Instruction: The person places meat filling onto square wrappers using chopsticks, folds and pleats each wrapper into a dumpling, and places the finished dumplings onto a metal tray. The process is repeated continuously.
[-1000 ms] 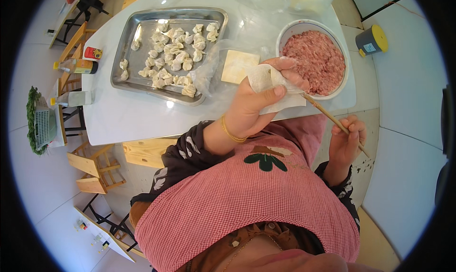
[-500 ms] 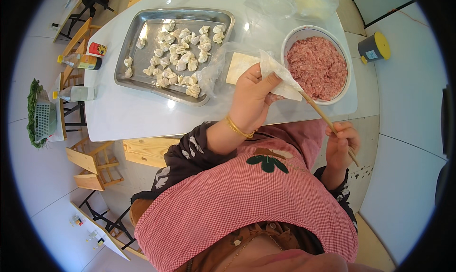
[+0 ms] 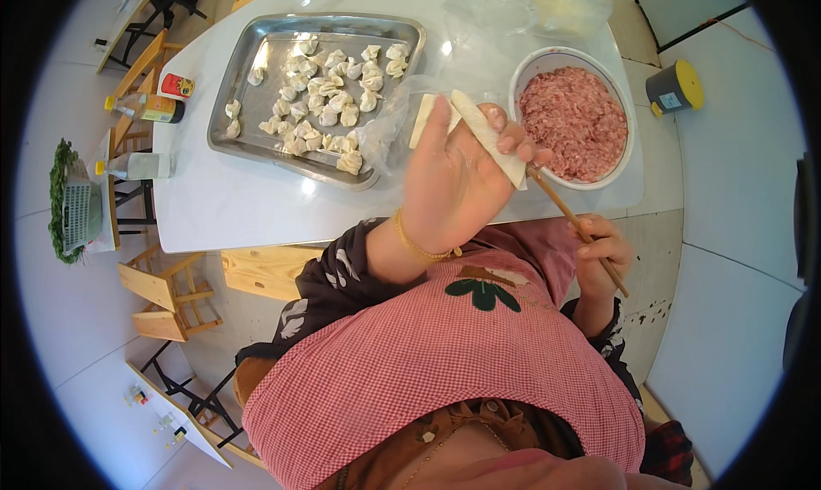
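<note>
My left hand (image 3: 460, 178) is turned palm up, thumb apart, fingers curled over a pale wonton wrapper (image 3: 489, 138) lying across them. In my right hand (image 3: 604, 257) a thin wooden chopstick (image 3: 564, 206) is gripped near its lower end. Its tip reaches the wrapper's lower corner, beside the left fingertips. Just right of the left hand is a white bowl (image 3: 631, 139) of pink minced meat (image 3: 573, 122). Behind the left hand more square wrappers (image 3: 421, 122) show in part, next to a clear plastic bag (image 3: 389, 131). Folded wontons (image 3: 329, 88) lie in a metal tray (image 3: 235, 105) to the left.
The white table (image 3: 197, 208) also bears a red-labelled can (image 3: 177, 85), a dark sauce bottle (image 3: 150, 108) and a clear bottle (image 3: 137, 166). Wooden stools (image 3: 167, 293) stand left, and a yellow-lidded bin (image 3: 674, 87) right. Plaid cloth (image 3: 669, 451) shows at lower right.
My left hand has rolled palm up, its thumb off the wrapper, which now lies across the fingers. My right hand has shifted slightly left with the chopstick. Plaid cloth has appeared at lower right.
</note>
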The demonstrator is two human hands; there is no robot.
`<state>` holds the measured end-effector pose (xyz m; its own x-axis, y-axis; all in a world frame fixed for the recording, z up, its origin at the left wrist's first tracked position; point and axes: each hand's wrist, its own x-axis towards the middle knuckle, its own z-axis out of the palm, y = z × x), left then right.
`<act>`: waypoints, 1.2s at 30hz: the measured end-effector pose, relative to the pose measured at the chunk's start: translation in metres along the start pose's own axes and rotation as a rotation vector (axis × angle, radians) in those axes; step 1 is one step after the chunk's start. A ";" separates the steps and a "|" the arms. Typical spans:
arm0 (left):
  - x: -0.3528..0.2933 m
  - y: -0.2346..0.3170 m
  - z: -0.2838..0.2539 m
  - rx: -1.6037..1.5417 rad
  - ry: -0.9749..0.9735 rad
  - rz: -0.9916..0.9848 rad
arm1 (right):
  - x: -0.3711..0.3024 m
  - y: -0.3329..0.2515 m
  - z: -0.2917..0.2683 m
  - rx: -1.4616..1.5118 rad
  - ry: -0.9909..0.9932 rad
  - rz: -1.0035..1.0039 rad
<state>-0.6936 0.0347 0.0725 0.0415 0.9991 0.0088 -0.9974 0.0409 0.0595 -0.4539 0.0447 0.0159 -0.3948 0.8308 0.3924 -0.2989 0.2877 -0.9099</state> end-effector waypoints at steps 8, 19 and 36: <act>0.012 0.028 -0.023 -0.091 0.047 0.125 | 0.000 -0.018 -0.014 -0.019 -0.017 -0.023; 0.004 0.018 -0.008 -0.092 0.028 0.144 | 0.003 -0.003 0.010 0.104 0.138 0.063; -0.033 0.058 -0.044 1.407 0.484 0.613 | -0.016 0.002 -0.067 0.095 0.097 0.064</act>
<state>-0.7557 0.0042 0.0322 -0.6182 0.7808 0.0909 -0.0013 -0.1166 0.9932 -0.3897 0.0638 -0.0018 -0.3314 0.8894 0.3149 -0.3586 0.1900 -0.9139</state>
